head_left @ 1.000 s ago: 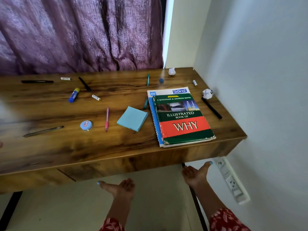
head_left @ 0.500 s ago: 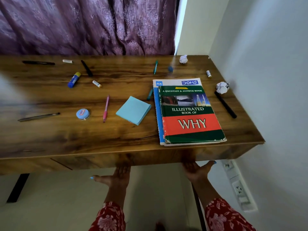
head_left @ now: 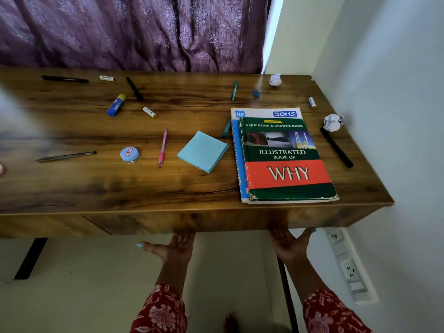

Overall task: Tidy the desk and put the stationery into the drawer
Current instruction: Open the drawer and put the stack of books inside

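Both my hands reach palm-up under the drawer front [head_left: 216, 221] of the wooden desk [head_left: 72, 188]. My left hand [head_left: 175, 246] and my right hand [head_left: 287, 243] have their fingertips hidden beneath the lower edge. On top lie a green and red book [head_left: 287, 162] over a blue notebook [head_left: 236, 145], a blue sticky-note pad [head_left: 203, 151], a pink pen [head_left: 163, 147], a round blue tin [head_left: 129, 154], a glue stick [head_left: 116, 105], teal pens [head_left: 234, 90], black pens [head_left: 336, 147] and small erasers [head_left: 149, 111].
Two crumpled paper balls [head_left: 332, 122] lie near the right wall. A purple curtain [head_left: 132, 32] hangs behind the desk. A socket strip [head_left: 348, 263] is on the wall at lower right. A black desk leg [head_left: 31, 258] stands at the lower left.
Both hands have moved up and forward from below the desk until their fingers went under the drawer front. The view has shifted closer to the desk.
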